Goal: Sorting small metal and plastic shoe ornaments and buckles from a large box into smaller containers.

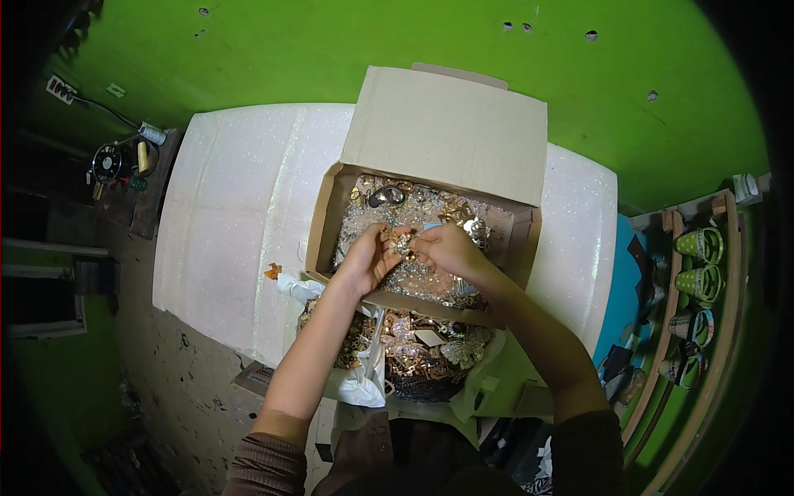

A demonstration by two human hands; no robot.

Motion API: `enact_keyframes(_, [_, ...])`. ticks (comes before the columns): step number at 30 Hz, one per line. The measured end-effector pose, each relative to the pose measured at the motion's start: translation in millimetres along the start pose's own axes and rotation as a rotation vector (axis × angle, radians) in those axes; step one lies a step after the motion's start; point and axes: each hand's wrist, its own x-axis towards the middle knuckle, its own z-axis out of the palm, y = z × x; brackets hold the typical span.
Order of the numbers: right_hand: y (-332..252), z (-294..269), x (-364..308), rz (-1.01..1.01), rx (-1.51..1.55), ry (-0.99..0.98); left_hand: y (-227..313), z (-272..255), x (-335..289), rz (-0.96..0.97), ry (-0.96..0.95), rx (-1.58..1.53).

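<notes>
Over an open cardboard box my two hands meet around a small gold-and-clear sparkly ornament. My left hand cups it from the left, palm partly turned up, fingers curled. From the right, my right hand pinches at the same piece; its fingertips are partly hidden. Loose clear beads and small shiny pieces cover the box bottom. A dark oval metal piece lies near its far wall, and gold ornaments are heaped beyond my right hand.
The box's lid stands raised toward the green wall. Nearer me, a heap of gold and sparkly trinkets sits beside a white plastic bag. A glittery white table lies beneath. Sandals hang on a wooden rack at right.
</notes>
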Motion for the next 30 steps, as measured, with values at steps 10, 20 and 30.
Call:
enact_keyframes(10, [-41,-13,-7,-0.452,-0.239,0.050,1,-2,-2,0.056,-0.063,-0.716])
enact_keyframes(20, [43,30,3,-0.815,-0.919,-0.162,11,-14,-6,0.097,-0.076,-0.757])
enact_keyframes(30, [29,33,11,-1.031,-0.872,-0.321,10,-16,-5,0.076,-0.042,-0.776])
